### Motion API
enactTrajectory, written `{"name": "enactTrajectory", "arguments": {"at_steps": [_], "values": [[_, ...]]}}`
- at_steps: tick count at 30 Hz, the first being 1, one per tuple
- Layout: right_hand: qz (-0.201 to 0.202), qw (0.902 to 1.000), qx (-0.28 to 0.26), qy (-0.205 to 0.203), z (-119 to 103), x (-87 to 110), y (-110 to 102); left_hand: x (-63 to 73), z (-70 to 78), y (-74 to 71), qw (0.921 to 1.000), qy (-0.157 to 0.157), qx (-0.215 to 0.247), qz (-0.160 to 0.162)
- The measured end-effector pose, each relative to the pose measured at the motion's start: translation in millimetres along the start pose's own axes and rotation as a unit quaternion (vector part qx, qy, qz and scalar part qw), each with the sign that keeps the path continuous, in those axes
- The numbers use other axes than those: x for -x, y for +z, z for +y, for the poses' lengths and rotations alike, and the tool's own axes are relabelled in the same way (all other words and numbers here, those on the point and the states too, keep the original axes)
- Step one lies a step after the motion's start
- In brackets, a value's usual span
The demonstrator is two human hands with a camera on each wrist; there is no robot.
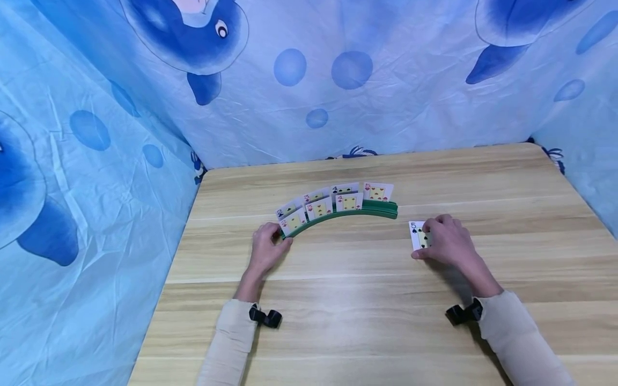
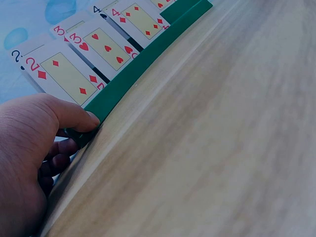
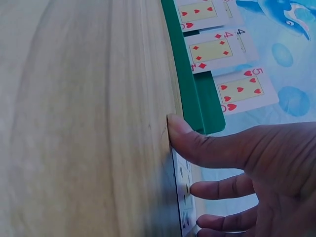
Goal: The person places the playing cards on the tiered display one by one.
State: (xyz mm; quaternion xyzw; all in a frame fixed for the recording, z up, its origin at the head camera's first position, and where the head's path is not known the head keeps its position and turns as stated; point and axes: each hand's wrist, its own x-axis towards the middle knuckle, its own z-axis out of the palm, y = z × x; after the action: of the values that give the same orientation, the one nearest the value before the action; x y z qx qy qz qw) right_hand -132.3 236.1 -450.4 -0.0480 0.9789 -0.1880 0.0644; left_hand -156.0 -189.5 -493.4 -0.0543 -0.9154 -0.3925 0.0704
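Observation:
A curved green card holder (image 1: 381, 209) stands on the table with playing cards upright in two rows. Its front row shows a two of diamonds (image 2: 69, 78), a three of hearts (image 2: 106, 48) and a four of diamonds (image 2: 139, 19); partly covered cards stand behind them. At the right end, a five of hearts (image 3: 242, 90) is in the back row. My left hand (image 1: 267, 249) pinches the holder's left end, thumb on its front face. To the holder's right, my right hand (image 1: 449, 241) grips a five of spades (image 1: 419, 236) close to the tabletop, thumb at its near edge. Fingers cover its right part.
The wood-grain table (image 1: 338, 300) reaches back to a blue curtain (image 1: 396, 118) printed with whales and bubbles, which also hangs at the left and right. A black wrist camera (image 1: 265, 317) is strapped on the left sleeve, another wrist camera (image 1: 463, 312) on the right.

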Motion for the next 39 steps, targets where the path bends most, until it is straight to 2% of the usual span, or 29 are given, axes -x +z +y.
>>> {"name": "enactTrajectory", "arguments": {"at_steps": [7,13,19,26,29,33,39], "values": [[-0.004,0.9999,0.012,0.008,-2.6,-2.4,-1.6,-0.6,-1.2,-0.1,0.9999,0.012,-0.004,0.004],[-0.011,0.9998,-0.002,0.015,2.2,-5.0,-0.1,1.2,-1.5,0.0,1.0,0.003,-0.003,0.004],[0.033,0.9994,-0.009,-0.002,7.4,-3.2,1.5,2.3,-0.5,0.2,1.0,-0.001,-0.004,0.002],[0.091,0.9947,0.042,-0.026,8.6,-0.8,1.6,-0.3,0.2,0.4,1.0,0.003,-0.006,0.004],[0.1,0.993,0.056,-0.027,10.3,0.2,-2.0,-0.6,1.1,0.2,1.0,0.003,-0.006,0.003],[0.081,0.9953,0.045,-0.028,12.5,1.9,-10.8,-0.5,1.7,-0.1,1.0,0.003,-0.004,0.003],[0.061,0.9967,0.009,-0.054,14.9,5.0,-27.8,0.5,0.6,-0.1,1.0,-0.001,-0.001,0.003]]}}
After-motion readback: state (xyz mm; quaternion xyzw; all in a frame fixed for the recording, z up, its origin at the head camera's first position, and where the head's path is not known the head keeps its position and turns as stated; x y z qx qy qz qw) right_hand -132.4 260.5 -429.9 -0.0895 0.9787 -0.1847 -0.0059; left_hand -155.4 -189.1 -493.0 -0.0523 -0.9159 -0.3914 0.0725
